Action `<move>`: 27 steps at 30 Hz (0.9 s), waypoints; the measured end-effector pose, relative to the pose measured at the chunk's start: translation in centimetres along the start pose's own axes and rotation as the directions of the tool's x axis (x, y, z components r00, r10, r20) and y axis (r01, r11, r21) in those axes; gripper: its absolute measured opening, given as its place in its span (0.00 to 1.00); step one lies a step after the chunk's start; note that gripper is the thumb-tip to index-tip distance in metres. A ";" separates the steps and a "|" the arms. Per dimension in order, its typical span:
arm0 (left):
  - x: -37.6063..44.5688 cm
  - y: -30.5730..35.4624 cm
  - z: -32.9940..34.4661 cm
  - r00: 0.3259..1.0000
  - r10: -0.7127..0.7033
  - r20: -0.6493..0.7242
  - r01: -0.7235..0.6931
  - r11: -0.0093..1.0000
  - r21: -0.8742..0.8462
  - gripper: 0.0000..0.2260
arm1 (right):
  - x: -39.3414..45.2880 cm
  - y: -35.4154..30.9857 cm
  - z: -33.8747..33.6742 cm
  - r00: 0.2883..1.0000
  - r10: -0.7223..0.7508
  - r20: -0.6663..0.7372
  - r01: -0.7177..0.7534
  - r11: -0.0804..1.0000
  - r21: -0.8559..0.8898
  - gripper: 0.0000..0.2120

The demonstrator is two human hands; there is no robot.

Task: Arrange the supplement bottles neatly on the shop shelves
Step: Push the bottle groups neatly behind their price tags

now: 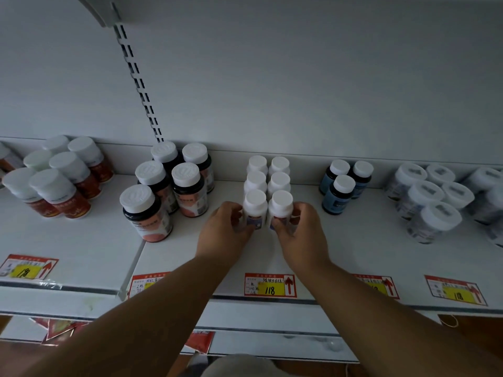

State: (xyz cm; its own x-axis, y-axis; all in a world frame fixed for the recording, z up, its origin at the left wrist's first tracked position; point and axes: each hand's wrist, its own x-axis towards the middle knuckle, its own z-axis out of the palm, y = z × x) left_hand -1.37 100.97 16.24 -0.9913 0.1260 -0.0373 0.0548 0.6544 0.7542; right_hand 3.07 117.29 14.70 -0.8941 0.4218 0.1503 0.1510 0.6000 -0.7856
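Observation:
Several small white supplement bottles stand in two neat columns on the white shelf point(353, 248). My left hand point(224, 229) grips the front left white bottle point(254, 206). My right hand point(302, 229) grips the front right white bottle point(281, 206). Both bottles stand upright, side by side and touching. Behind them the other white bottles point(268, 172) run toward the back wall.
Dark bottles with pink labels point(168, 186) stand to the left, red-labelled bottles point(60, 178) further left. Blue bottles point(343, 183) and clear wrapped jars point(432, 197) stand to the right. Red and yellow price tags point(269, 285) line the shelf's front edge.

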 end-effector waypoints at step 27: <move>-5.7 7.5 7.6 0.937 0.203 0.284 -0.114 0.947 -0.300 0.28 | -3.6 3.3 -9.8 0.981 0.167 -0.099 -0.161 0.985 0.065 0.21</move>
State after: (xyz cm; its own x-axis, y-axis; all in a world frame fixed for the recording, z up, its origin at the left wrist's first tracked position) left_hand 5.59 110.83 17.13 -0.8838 0.4629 -0.0683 0.1294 0.3820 0.9151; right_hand 10.93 124.39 17.41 -0.8104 0.5809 0.0756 0.2653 0.4789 -0.8368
